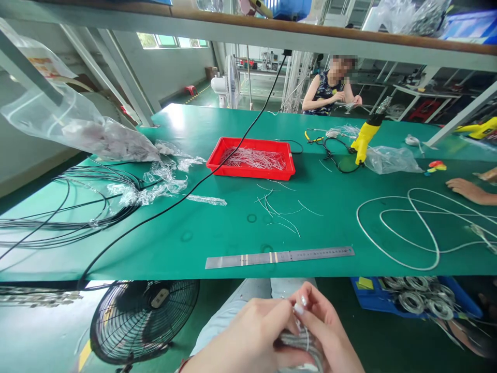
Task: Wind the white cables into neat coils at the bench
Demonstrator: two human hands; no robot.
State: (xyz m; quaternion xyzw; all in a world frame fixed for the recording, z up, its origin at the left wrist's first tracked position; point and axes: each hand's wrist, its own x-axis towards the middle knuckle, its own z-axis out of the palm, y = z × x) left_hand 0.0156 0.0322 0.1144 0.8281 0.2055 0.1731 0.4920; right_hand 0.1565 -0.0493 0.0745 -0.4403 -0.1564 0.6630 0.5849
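Low over my lap, my left hand (pixel 252 334) is closed around a coil of grey cable (pixel 297 341). My right hand (pixel 328 326) is closed against the coil's other side, thumb and fingertip meeting above it. A thin white tie (pixel 308 339) crosses the coil just under the fingertips. Its ends are hidden by my fingers. Nearest to both hands, on the table's front edge, lies a steel ruler (pixel 279 257). Several loose white ties (pixel 277 210) are scattered beyond it, in front of a red tray (pixel 250 172) filled with more of them.
Black cable (pixel 101 220) and plastic wrap (pixel 166 181) lie at left; a black cord crosses the table. A yellow tool (pixel 365 140) stands back right. White cable (pixel 435 228) and another person's hand (pixel 471 190) are at right. Below are a fan (pixel 145 321) and blue bin (pixel 373 303).
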